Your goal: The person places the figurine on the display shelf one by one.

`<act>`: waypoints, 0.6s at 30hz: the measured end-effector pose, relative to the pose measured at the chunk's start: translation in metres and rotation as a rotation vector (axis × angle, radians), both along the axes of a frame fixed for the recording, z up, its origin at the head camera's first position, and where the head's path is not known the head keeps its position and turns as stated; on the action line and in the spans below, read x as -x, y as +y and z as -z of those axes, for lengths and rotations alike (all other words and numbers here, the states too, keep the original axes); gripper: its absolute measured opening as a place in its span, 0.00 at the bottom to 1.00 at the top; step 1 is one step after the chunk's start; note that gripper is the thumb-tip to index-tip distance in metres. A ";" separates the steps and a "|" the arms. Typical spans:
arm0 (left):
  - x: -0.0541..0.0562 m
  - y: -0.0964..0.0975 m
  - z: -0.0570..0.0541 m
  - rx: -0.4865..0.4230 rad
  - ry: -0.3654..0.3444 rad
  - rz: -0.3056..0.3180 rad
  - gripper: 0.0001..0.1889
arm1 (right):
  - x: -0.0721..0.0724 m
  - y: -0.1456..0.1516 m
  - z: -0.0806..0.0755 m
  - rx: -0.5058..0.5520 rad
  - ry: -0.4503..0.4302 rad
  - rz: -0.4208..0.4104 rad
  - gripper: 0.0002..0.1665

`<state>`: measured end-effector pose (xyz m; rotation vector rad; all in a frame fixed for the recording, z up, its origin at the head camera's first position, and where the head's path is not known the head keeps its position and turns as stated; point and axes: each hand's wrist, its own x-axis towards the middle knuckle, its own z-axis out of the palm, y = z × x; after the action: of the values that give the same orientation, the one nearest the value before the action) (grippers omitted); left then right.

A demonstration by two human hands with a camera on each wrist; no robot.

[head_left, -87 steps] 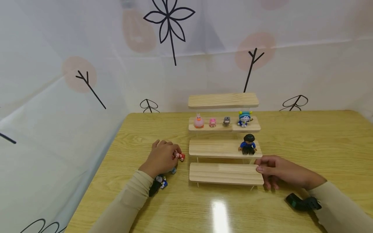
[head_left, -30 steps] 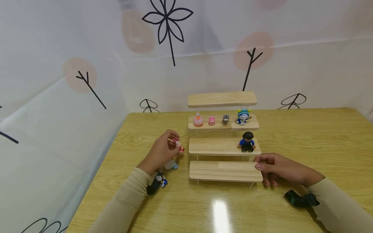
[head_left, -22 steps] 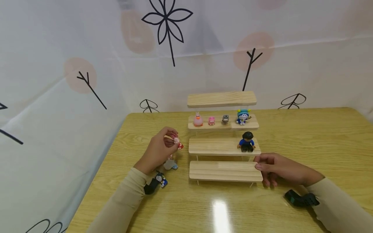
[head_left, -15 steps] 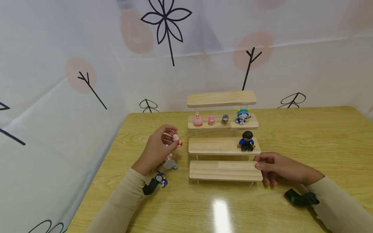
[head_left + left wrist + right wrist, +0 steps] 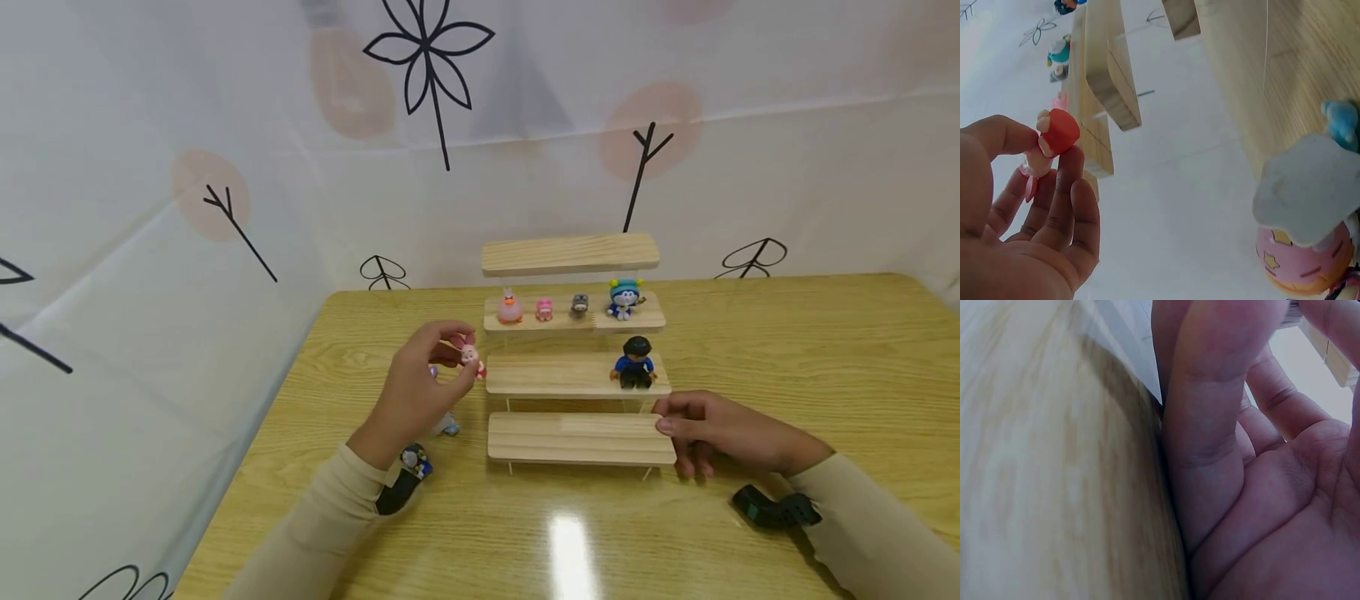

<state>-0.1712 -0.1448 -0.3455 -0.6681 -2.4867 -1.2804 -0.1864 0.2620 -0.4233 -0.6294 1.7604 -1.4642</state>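
My left hand (image 5: 420, 387) pinches a small piglet figurine (image 5: 469, 355) with pink ears and a red body, between thumb and fingertips. It is raised just left of the second-lowest board of a wooden tiered display shelf (image 5: 555, 377). In the left wrist view the figurine's red underside (image 5: 1063, 131) faces the camera. My right hand (image 5: 731, 433) holds the right end of the lowest board (image 5: 581, 439), thumb on its edge and other fingers beside and below. A boy figure (image 5: 636, 364) in blue and black sits at the right of the second-lowest board.
On the board above stand a pink duck (image 5: 510, 308), a small pink figure (image 5: 543, 310), a grey figure (image 5: 580, 306) and a blue-hatted figure (image 5: 623, 300). Toys lie under my left arm, including a blue-and-black one (image 5: 416, 460) and a donut-like one (image 5: 1304, 256). A patterned cloth (image 5: 525, 192) hangs behind.
My left hand has lifted the piglet figurine from the table, turned it upright, and lately moved it right towards the shelf. My right hand stays at the lowest board's end.
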 end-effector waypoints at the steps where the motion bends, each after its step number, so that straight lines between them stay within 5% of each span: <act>1: -0.001 0.002 0.000 0.012 0.012 0.006 0.19 | 0.000 0.000 0.000 0.004 0.000 0.000 0.13; 10: -0.007 0.019 -0.004 0.063 0.092 0.027 0.19 | 0.001 0.001 -0.001 -0.025 0.010 -0.005 0.14; 18: -0.008 0.032 -0.006 0.097 0.083 0.054 0.20 | 0.000 0.000 -0.002 0.003 0.004 -0.015 0.13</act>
<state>-0.1634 -0.1128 -0.3397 -0.7997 -2.4914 -1.1312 -0.1864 0.2618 -0.4211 -0.6455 1.7533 -1.4564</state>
